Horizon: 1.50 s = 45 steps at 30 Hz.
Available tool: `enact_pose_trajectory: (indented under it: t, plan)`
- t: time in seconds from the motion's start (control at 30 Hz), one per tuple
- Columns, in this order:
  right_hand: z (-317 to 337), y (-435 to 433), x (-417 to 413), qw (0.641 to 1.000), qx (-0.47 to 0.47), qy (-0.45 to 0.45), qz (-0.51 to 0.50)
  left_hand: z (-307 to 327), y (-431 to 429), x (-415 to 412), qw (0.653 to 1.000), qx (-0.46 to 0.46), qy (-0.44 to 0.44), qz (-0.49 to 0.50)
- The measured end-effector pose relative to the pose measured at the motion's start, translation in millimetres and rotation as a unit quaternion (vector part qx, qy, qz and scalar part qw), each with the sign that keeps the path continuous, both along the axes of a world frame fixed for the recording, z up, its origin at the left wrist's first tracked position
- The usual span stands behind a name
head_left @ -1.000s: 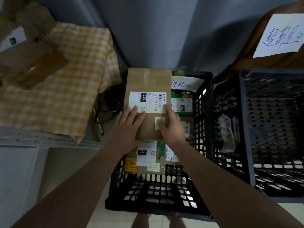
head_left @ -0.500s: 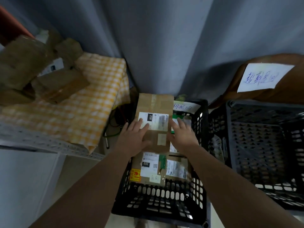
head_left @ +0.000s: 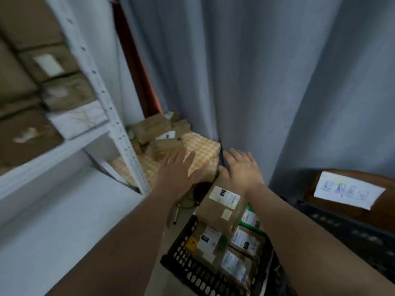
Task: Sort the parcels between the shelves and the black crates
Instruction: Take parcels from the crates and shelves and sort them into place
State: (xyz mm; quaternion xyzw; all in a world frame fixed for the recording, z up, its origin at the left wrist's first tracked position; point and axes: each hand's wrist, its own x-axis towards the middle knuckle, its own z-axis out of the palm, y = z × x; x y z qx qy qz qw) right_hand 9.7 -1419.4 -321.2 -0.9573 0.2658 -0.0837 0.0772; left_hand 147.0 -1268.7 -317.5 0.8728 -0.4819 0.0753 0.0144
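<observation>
Both hands open, holding nothing. Top parcel leaning over crate edge. Could slide off if bumped.

Both bare forearms stretched forward; left hand and right hand palm-down, fingers spread, gripping nothing.

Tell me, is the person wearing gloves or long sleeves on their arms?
No. Both hands are bare: no gloves on the left hand or the right hand. No sleeves show either; both forearms are uncovered as far as the picture reaches. I see no watch, ring or bracelet, though the picture is a bit blurry.
</observation>
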Motion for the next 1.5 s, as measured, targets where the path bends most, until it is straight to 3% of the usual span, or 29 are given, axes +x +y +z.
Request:
enact_pose_trajectory:
  t: [0.2,0.4,0.63,1.03,1.23,1.5]
  plan:
    - [110.9,80.7,38.8,0.988,-0.051,-0.091,0.113,124.0,112.5,3.9,0.988,-0.051,-0.062,0.13]
    - [181.9,206.4,67.5,0.955,-0.086,-0.151,0.239,185.5,263.4,-14.4,0.956,-0.07,-0.114,0.263]
    - [210.5,399.5,75.4,0.906,-0.068,-0.192,0.372,209.2,457.3,-74.1,0.909,-0.067,-0.161,0.379]
    - [227.1,736.3,10.0,0.809,0.022,-0.253,0.531,223.6,777.5,-209.0,0.838,-0.072,-0.194,0.505]
    - [253.0,809.8,6.4,0.789,0.052,-0.273,0.548,244.2,848.6,-219.7,0.833,-0.095,-0.23,0.494]
    - [278.5,811.6,56.2,0.793,0.147,-0.296,0.512,251.7,865.4,-148.0,0.842,-0.093,-0.277,0.453]
